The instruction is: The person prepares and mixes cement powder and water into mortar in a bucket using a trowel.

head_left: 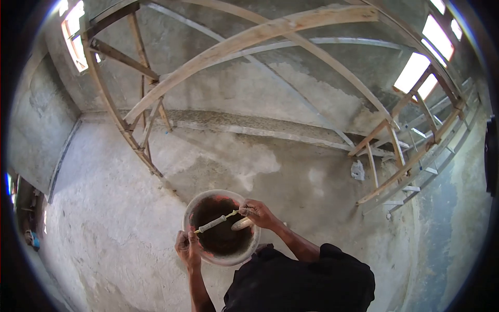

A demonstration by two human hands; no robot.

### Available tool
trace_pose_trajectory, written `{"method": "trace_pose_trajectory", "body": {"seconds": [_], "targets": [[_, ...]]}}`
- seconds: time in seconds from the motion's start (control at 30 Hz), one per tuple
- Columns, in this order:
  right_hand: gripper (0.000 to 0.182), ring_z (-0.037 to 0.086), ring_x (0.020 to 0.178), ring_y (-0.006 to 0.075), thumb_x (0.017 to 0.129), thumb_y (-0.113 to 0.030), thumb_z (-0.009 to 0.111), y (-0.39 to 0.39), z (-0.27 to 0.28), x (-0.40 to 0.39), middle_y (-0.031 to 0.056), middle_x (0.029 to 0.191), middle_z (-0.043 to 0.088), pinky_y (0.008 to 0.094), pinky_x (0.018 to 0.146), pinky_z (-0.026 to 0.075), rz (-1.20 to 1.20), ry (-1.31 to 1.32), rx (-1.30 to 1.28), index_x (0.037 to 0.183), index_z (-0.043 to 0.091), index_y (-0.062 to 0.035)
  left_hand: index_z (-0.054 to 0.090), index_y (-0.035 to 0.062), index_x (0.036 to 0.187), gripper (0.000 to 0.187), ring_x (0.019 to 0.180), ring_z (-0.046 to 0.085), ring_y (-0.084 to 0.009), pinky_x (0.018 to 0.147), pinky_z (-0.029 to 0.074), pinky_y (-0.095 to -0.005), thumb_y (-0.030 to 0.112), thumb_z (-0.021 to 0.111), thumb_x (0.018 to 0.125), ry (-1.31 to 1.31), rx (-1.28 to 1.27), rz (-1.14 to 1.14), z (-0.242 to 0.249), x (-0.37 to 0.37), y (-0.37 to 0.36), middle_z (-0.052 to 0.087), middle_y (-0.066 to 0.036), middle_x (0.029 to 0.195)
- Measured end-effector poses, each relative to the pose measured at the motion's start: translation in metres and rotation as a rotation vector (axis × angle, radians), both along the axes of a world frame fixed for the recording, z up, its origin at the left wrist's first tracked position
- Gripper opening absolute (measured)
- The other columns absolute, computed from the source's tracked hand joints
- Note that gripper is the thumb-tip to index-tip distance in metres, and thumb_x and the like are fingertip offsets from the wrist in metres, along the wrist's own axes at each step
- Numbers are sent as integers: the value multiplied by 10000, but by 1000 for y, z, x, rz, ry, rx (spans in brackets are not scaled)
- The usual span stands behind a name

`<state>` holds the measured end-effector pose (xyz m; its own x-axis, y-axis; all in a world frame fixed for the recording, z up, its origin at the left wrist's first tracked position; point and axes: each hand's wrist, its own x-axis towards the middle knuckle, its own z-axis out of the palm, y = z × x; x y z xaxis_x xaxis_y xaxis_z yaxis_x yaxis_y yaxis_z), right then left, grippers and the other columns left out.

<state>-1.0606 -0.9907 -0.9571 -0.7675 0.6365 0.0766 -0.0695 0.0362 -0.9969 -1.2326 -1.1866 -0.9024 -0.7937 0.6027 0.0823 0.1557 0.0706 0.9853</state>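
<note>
"Pinched at both ends! Left hand (188, 247) and right hand (257, 214) are closed on one slim rod (213, 223), grey in the middle, yellowish towards its tips."

"And where's that rod sitting?"

"Up over the basin (228, 260), slanting right across its mouth, the right end farther forward than the left."

"Talk me through the left, then."

"Left forearm (197, 288) rises nearly straight from the bottom of the view, hand at the basin's left rim, thumb and fingers gathered on the rod's near end."

"And the right?"

"Cutting in on a diagonal! Right forearm (293, 240) angles out from the black shirt (306, 281), hand over the basin's right rim, fingers curled, fingertips together on the far end."

"Something pale just under that hand?"

"A pale rounded handle (241, 224), lying inside the basin's right edge. Whether the hand touches it, I can't tell."

"Inside the basin?"

"Dark material (223, 242), with reddish patches (224, 198) along the inner wall."

"And beyond?"

"Concrete floor (130, 218) all round, a timber frame (322, 17) standing ahead, a ladder (412, 188) off to the right, and a white plastic bag (357, 170) near the frame's right legs."
</note>
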Motion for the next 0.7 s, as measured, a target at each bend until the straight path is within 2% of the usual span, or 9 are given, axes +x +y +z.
{"method": "trace_pose_trajectory", "body": {"seconds": [0.1,0.2,0.23,0.37,0.43,0.47,0.53,0.67,0.7], "targets": [[280,549,844,104,907,-288,624,0,-3,-58,46,818,615,289,775,448,21,-21,36,886,615,-9,515,4,679,365,633,408,-76,586,328,-222,249,577,943,75,-58,-22,-4,-59,-7,451,-9,707],[265,533,839,90,916,-282,613,-1,-12,-119,11,835,592,271,776,442,83,32,4,904,610,-17,496,50,674,346,592,390,-65,542,311,-221,243,564,953,-14,-31,22,12,-105,-8,455,25,646],[268,548,847,95,915,-285,614,0,-15,-139,18,833,602,278,796,451,112,-67,0,901,620,-18,487,59,673,347,585,379,-61,535,302,-218,249,565,953,-37,-16,38,13,-120,-8,446,36,632],[285,560,844,103,919,-305,607,-13,-4,-218,35,828,613,295,787,461,113,35,0,905,622,-21,487,61,678,343,620,377,-52,564,302,-224,247,550,960,-51,-26,83,2,-191,-32,455,42,642],[321,490,699,85,907,-342,620,-19,-5,-259,10,721,538,271,627,416,79,40,66,869,631,-23,500,57,686,336,651,398,-60,612,325,-228,244,543,962,-62,-71,120,6,-222,-42,480,32,661],[321,490,699,85,907,-342,620,-17,-4,-284,10,721,538,271,627,416,93,55,83,869,631,-23,500,57,686,336,651,398,-60,612,325,-228,244,543,962,-48,-53,134,2,-244,-44,480,32,661],[315,484,697,85,903,-346,625,-20,-3,-322,10,716,529,268,618,410,150,51,121,869,634,-33,497,49,672,374,590,320,-43,518,254,-237,291,577,945,-7,-31,176,-9,-284,-54,404,60,621],[309,460,700,84,898,-339,635,-34,-3,-403,7,705,497,269,621,404,200,48,129,842,605,-37,496,37,662,390,596,338,-49,525,270,-239,295,566,946,17,-51,209,0,-358,-70,421,43,618],[310,454,704,84,895,-337,639,-40,3,-423,10,712,497,266,626,404,188,28,168,830,601,-36,504,43,666,378,640,367,-74,584,291,-254,278,525,961,10,-134,209,10,-375,-76,436,33,650]]}}
